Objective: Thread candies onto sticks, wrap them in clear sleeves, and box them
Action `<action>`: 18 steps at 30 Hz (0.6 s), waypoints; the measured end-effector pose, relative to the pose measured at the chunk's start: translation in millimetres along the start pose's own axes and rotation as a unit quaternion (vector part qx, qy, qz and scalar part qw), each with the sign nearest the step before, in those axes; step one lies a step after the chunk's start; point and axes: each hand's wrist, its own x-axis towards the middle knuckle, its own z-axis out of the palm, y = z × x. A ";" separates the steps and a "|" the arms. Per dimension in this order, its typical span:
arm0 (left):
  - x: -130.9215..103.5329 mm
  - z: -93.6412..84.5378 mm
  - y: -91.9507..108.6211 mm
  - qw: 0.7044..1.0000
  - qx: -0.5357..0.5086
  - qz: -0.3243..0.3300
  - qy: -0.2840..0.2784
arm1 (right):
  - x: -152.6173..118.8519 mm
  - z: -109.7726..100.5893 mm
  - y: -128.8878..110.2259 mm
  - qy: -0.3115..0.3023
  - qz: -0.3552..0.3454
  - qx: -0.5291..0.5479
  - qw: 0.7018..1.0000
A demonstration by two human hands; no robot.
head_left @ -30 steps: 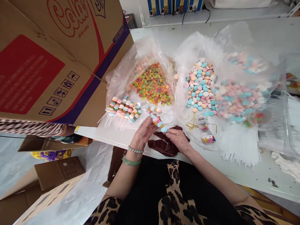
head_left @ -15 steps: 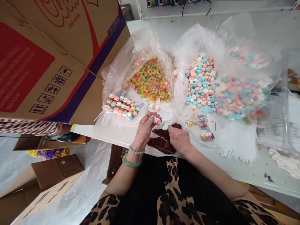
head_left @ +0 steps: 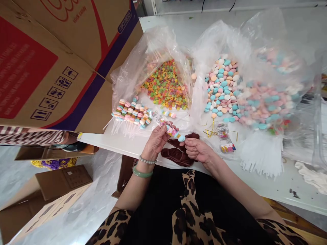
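Before me I hold a candy stick (head_left: pixel 181 137) with pale blue and orange sweets, a clear printed wrapper (head_left: pixel 172 131) drawn over its upper part. My left hand (head_left: pixel 156 139) is closed, pinching the wrapped candy between thumb and fingers. With closed fingers my right hand (head_left: pixel 197 149) grips the stick's lower end, right beside the blue sweet; the stick itself is mostly hidden there. Below the hands lies a dark brown cloth (head_left: pixel 173 157). To the left, finished-looking candy sticks (head_left: pixel 133 114) lie in a stacked pile, next to a short loose candy row (head_left: pixel 168 114).
Open plastic bags hold colourful ring candies (head_left: pixel 166 85) and pastel candies (head_left: pixel 222 88). Rightward lie gold twist ties (head_left: pixel 211 131), printed wrappers (head_left: pixel 226 137) and white sticks (head_left: pixel 262 154). A large cardboard box (head_left: pixel 84 68) stands at the left edge of the table (head_left: pixel 255 185).
The view has shifted slightly. My right hand has rolled so its curled fingers show more, and the candy end has moved slightly right. Both hands keep their hold.
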 end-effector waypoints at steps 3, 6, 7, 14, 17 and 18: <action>-0.3 -2.4 1.6 0.997 0.054 0.004 0.046 | 1.4 0.8 3.5 0.068 -0.049 -0.073 0.994; -0.2 -3.2 3.7 0.990 0.098 0.010 0.104 | -0.2 8.4 5.4 0.171 -0.179 -0.298 0.922; -0.8 -2.3 4.3 0.988 0.105 0.006 0.112 | -1.7 11.5 5.6 0.201 -0.223 -0.392 0.870; -6.1 9.1 2.1 0.997 0.035 -0.061 0.036 | -7.3 23.6 13.0 0.271 -0.299 -0.732 0.550; -4.2 4.3 2.5 0.997 -0.020 -0.074 0.017 | -5.4 21.2 12.7 0.261 -0.283 -0.724 0.573; -3.4 2.0 2.8 0.997 -0.030 -0.064 0.021 | -4.8 20.2 11.5 0.261 -0.269 -0.716 0.589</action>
